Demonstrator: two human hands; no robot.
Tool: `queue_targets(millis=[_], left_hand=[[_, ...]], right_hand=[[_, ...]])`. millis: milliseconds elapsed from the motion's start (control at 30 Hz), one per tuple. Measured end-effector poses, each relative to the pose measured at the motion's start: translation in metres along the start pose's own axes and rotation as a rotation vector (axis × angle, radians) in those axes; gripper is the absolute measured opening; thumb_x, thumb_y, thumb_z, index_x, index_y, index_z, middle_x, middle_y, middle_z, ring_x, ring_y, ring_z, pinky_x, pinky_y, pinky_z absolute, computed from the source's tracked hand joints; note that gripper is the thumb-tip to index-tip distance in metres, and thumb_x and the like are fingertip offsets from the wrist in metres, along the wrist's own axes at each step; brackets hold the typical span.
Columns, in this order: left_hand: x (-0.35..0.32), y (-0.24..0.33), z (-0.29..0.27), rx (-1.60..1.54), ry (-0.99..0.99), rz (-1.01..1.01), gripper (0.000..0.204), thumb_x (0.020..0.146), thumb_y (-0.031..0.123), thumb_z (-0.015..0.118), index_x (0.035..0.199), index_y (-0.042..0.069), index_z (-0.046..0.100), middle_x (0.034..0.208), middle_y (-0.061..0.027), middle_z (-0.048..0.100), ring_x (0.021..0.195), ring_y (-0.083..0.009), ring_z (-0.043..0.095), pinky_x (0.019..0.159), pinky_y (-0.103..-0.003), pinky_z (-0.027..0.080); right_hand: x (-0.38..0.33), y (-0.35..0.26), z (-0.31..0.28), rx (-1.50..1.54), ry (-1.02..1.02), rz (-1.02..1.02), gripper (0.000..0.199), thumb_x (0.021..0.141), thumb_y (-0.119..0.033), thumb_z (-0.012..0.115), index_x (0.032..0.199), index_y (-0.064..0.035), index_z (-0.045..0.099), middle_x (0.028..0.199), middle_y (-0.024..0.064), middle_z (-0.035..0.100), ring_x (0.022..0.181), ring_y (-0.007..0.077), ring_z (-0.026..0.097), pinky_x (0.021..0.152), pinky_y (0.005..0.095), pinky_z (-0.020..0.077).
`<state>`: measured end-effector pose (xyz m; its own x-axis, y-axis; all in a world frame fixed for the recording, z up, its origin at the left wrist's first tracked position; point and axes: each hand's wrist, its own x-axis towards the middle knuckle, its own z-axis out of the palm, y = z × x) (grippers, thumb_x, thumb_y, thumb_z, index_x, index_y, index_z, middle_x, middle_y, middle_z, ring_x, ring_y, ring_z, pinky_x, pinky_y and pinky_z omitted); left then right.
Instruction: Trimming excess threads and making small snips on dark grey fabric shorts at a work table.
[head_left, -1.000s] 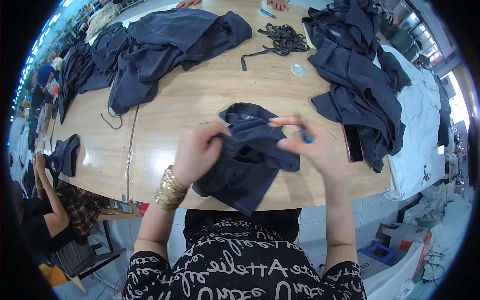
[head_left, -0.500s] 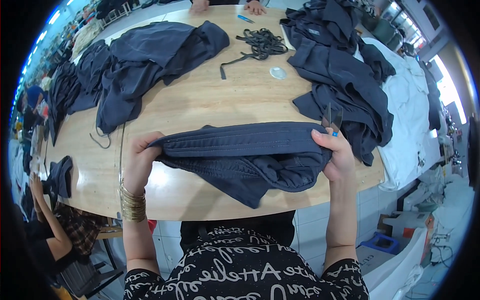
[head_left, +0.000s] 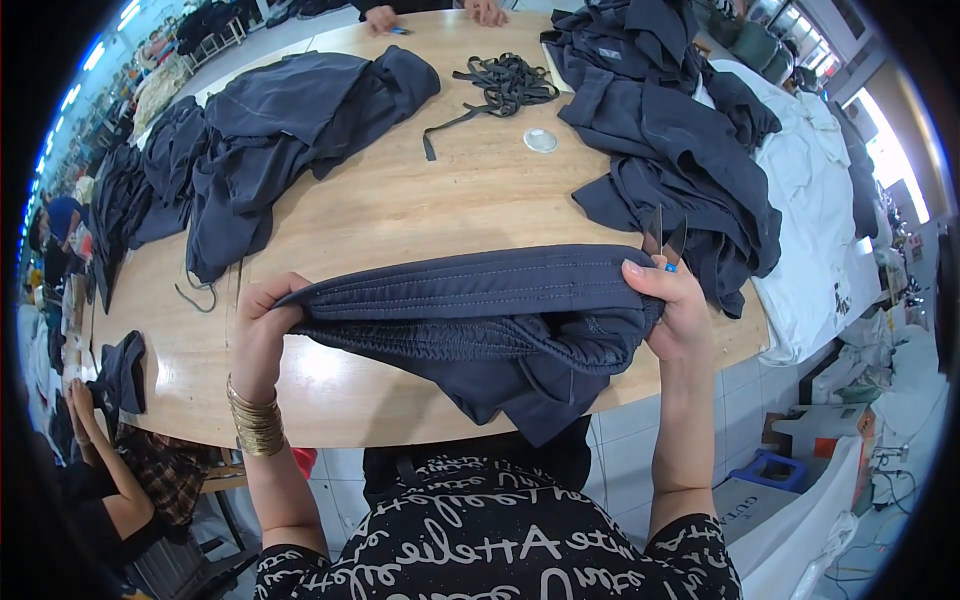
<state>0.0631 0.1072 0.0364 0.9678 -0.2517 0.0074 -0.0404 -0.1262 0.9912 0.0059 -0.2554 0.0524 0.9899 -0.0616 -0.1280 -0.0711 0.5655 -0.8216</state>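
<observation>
A dark navy garment with an elastic waistband (head_left: pixel 470 285) is stretched sideways between my two hands above the near table edge. My left hand (head_left: pixel 265 330) is closed round the waistband's left end, a stack of gold bangles on its wrist. At the other end my right hand (head_left: pixel 675 305) grips the band with its thumb on top. Thread snips (head_left: pixel 668 238) with a small blue part are also in my right hand, their two blades pointing away from me. Gathered elastic shows along the band's inner side. The garment's lower part hangs in folds past the table edge.
Piles of navy garments lie at the left (head_left: pixel 300 120) and right (head_left: pixel 680 160) of the wooden table (head_left: pixel 400 200). Between them are a tangle of black cords (head_left: pixel 510 85) and a round pale disc (head_left: pixel 540 140). White cloth (head_left: pixel 810 200) lies right. Another person's hands (head_left: pixel 385 18) rest opposite.
My left hand has moved left and slightly down, pulling the waistband wider. The garment's loose part hangs lower. Across the table, the other person's hand now covers part of the blue tool.
</observation>
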Motion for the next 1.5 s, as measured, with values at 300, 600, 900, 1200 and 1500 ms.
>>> queue_targets(millis=[300,600,900,1200,1500], left_hand=[[0.018,0.005,0.086,0.095,-0.382,0.247,0.045,0.087,0.018,0.055,0.127,0.002,0.043,0.126,-0.0108,0.048,0.119,-0.0186,0.042,0.101,-0.031,0.030],[0.022,-0.004,0.106,-0.154,-0.743,-0.108,0.021,0.087,0.022,0.058,0.087,0.000,0.058,0.078,0.0035,0.051,0.074,-0.0035,0.045,0.069,-0.019,0.038],[0.003,-0.008,0.113,-0.712,-0.499,-0.202,0.024,0.078,0.018,0.063,0.089,-0.003,0.059,0.092,-0.0062,0.054,0.088,-0.0142,0.052,0.081,-0.025,0.041],[0.000,-0.008,0.126,-0.503,-0.363,0.043,0.022,0.080,0.017,0.061,0.091,-0.002,0.059,0.099,-0.0087,0.053,0.089,-0.0155,0.054,0.083,-0.026,0.043],[-0.003,-0.009,0.113,-0.548,-0.413,-0.153,0.019,0.083,0.018,0.057,0.087,-0.001,0.056,0.092,-0.0098,0.054,0.085,-0.0150,0.052,0.078,-0.026,0.042]], right_hand=[[0.007,0.042,0.018,0.227,-0.100,0.301,0.040,0.076,0.001,0.060,0.113,0.0047,0.044,0.092,0.0140,0.062,0.080,0.0198,0.063,0.073,0.0286,0.0517],[-0.003,0.045,0.010,0.118,-0.102,0.205,0.032,0.076,-0.002,0.063,0.104,0.0054,0.050,0.088,0.0131,0.063,0.077,0.0175,0.063,0.071,0.0275,0.0512],[-0.004,0.084,0.017,-0.148,-0.139,0.115,0.011,0.078,-0.011,0.067,0.079,-0.0019,0.060,0.072,-0.0039,0.056,0.067,0.0036,0.050,0.063,0.0187,0.0397],[-0.010,0.106,0.033,0.071,0.010,0.261,0.011,0.079,-0.007,0.066,0.086,-0.0027,0.060,0.072,-0.0046,0.055,0.067,0.0026,0.050,0.062,0.0171,0.0394],[-0.026,0.063,0.029,-0.695,-0.020,-0.116,0.026,0.074,-0.014,0.072,0.094,-0.0054,0.058,0.067,-0.0042,0.047,0.062,0.0022,0.044,0.056,0.0172,0.0347]])
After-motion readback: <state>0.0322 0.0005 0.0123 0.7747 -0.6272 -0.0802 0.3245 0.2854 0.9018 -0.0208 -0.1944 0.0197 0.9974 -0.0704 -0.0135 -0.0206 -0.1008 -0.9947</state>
